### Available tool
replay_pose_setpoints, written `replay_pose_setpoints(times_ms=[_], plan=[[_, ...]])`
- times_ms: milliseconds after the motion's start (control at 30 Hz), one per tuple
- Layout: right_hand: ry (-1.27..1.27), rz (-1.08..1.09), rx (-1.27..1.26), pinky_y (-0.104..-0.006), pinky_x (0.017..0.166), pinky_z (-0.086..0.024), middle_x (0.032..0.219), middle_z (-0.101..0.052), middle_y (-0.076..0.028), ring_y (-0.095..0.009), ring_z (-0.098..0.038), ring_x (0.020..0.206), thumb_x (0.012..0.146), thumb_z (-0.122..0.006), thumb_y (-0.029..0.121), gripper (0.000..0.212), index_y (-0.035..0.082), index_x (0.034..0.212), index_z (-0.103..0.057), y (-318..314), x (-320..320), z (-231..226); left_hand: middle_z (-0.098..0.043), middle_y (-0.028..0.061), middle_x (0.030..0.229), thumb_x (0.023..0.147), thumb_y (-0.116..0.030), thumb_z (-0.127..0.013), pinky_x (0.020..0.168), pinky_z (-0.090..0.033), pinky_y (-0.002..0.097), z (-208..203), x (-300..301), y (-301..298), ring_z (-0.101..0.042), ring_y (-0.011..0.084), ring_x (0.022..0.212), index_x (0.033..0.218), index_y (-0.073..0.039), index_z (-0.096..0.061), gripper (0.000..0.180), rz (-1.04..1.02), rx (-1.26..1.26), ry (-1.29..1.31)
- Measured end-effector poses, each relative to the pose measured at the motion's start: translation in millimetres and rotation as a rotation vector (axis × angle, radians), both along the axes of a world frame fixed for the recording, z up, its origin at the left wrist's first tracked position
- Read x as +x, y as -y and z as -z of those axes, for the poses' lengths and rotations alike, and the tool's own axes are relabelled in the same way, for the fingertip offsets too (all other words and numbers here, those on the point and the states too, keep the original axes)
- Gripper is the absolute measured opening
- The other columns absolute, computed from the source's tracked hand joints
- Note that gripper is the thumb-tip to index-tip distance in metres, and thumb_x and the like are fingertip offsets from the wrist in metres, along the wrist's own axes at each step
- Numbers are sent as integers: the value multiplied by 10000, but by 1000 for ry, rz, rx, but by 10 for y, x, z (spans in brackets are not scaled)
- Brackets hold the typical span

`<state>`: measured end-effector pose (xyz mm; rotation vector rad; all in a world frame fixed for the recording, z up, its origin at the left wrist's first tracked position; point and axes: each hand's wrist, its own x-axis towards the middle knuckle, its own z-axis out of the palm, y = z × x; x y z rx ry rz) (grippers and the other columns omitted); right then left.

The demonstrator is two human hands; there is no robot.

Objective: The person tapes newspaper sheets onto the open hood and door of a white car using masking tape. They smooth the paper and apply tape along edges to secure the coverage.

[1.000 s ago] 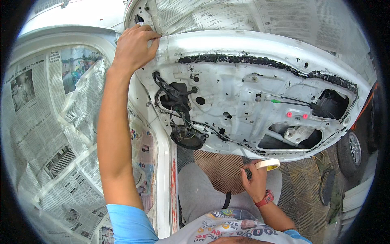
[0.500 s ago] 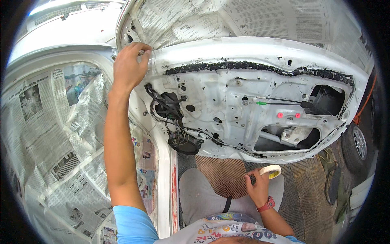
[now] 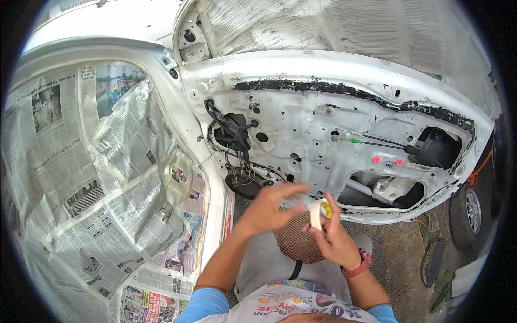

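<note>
A cream roll of masking tape point(image 3: 316, 217) is gripped between the thumb and fingers of my right hand point(image 3: 336, 241), below the lower edge of the door. Just to its left, my left hand point(image 3: 269, 209) reaches toward the roll with fingers apart and slightly blurred; nothing shows in them. Behind both hands stands a white car door point(image 3: 307, 129), its inner metal bare, with a strip of black sealant along the top. Black wiring point(image 3: 229, 129) and a round black speaker point(image 3: 245, 183) sit at its left end.
Newspaper point(image 3: 118, 188) covers the car's opening at left, and more newspaper masks the window area point(image 3: 377, 32) above the door. A wheel point(image 3: 469, 209) stands at far right beside an orange cord point(image 3: 482, 167). Patterned matting point(image 3: 401, 242) lies underfoot.
My left hand has left the door's upper left corner and come down beside the tape roll. My right hand has raised the roll and shifted it left.
</note>
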<state>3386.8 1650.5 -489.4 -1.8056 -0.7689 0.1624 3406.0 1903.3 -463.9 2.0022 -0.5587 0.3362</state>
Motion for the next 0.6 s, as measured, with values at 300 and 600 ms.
replay_pose_setpoints(times_ms=[300, 600], plan=[[-207, -168, -35, -351, 861, -590, 964, -782, -145, -215, -772, 897, 1133, -554, 98, 754, 47, 1744, -114, -148, 114, 37, -759, 133, 1021, 951, -73, -814, 758, -580, 346, 528, -104, 49, -742, 245, 911, 1026, 7, -761, 122, -74, -217, 9], [45, -59, -63, -342, 524, -509, 765, -691, -19, -165, -637, 580, 1092, -660, 145, 314, 66, 1393, -618, -565, 453, 189, -752, 98, 895, 906, -9, -827, 762, -564, 324, -264, -203, -490, -723, 203, 816, 972, -13, -754, 98, -414, -92, 319]])
